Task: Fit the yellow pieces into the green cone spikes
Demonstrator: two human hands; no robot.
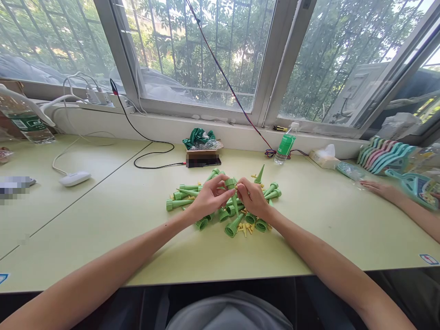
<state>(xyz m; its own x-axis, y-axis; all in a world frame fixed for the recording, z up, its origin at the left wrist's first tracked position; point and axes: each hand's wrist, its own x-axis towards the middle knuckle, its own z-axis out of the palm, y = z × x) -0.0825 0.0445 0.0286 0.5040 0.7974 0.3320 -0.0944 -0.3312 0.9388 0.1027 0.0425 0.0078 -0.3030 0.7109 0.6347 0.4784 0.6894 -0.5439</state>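
Note:
My left hand [211,197] grips a green plant-watering spike [231,184] by its wide ribbed cap end, with the tapered tip pointing down. My right hand [252,197] is closed at the spike's side, fingers pinched on a small yellow valve piece [236,187] that they mostly cover. Beneath and around both hands lies a loose pile of more green spikes [233,227], some showing threaded open ends. One spike [260,174] stands tip up behind my right hand. Several small yellow pieces [244,228] are scattered among them.
At the back stand a small cardboard box [202,147], a phone [206,162], a water bottle [286,144] and a tissue pack [324,157]. A white device [74,178] lies left. Another person's hand [381,189] rests at right, near coloured hangers [381,158] and a blue dustpan [410,183].

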